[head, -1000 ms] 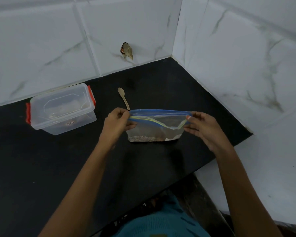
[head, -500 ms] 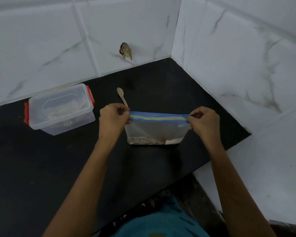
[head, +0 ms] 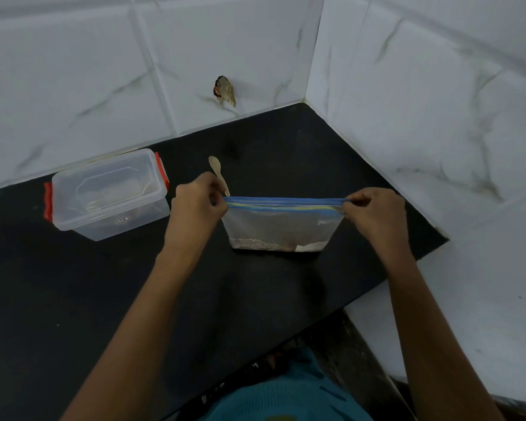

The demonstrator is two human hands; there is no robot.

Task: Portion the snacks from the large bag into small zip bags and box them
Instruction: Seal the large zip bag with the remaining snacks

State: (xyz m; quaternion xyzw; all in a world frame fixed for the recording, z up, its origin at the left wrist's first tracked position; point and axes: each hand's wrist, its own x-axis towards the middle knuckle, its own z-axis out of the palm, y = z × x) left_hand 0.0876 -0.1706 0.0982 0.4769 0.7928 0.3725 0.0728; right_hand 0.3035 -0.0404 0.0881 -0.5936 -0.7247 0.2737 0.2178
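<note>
A clear zip bag point(head: 281, 227) with a blue and yellow zip strip stands upright on the black counter point(head: 73, 299), with brown snack crumbs in its bottom. My left hand point(head: 198, 205) pinches the left end of the zip strip. My right hand point(head: 375, 209) pinches the right end, and the strip is stretched straight between them. A clear plastic box point(head: 108, 194) with red clips and its lid on sits to the left, with something pale inside. A small wooden spoon point(head: 217, 171) lies just behind my left hand.
White marble-look tiled walls meet in a corner behind the counter. A small brown object point(head: 225, 90) is stuck on the back wall. The counter's edge runs diagonally at the right, with white floor point(head: 468, 299) below.
The bag's mouth was gaping a second ago. Both hands pulled its ends apart, and the zip strip now runs flat and straight. The bag stands in the same spot.
</note>
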